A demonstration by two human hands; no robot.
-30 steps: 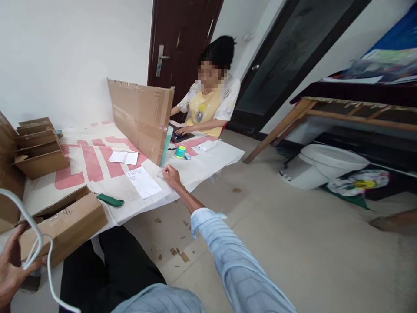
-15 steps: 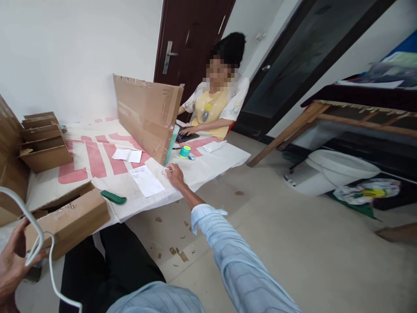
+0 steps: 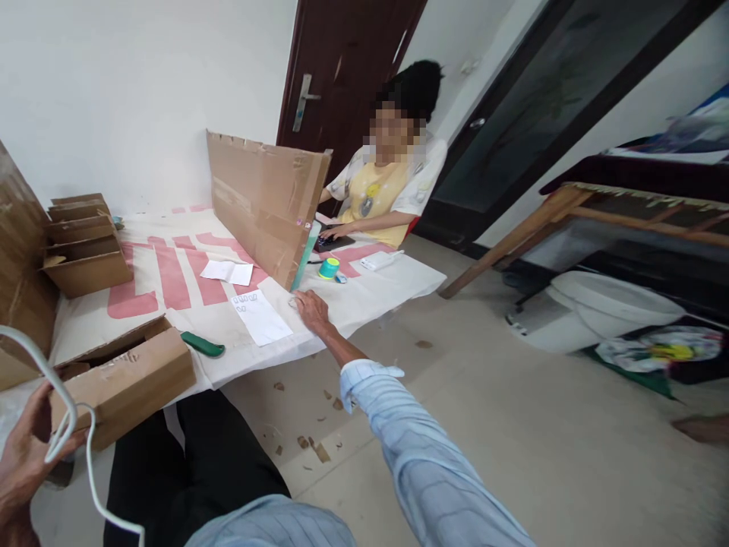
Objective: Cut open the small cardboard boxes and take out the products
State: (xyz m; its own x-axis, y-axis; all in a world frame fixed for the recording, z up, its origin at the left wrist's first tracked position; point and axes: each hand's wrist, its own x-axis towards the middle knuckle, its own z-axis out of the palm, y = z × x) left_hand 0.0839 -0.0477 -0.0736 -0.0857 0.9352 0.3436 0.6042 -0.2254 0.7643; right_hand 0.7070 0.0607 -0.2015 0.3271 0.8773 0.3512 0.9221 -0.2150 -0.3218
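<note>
Two bare hands are in view, well apart. The left hand sits at the lower left corner, its fingers curled around a thin white cable that loops up over the hand and trails down off the bottom edge. Just beside it lies a long brown cardboard box on the pale table cover with red stripes.

The right hand, arm stretched out in a light blue striped sleeve, rests at the near edge of the cover with its fingertips on a small clear object too small to make out; whether it is pinched I cannot tell. A white paper sheet with small drawn marks lies just left of that hand, and a green-handled tool further left. An upright brown cardboard panel stands behind, with a seated person in a yellow top beyond it.
</note>
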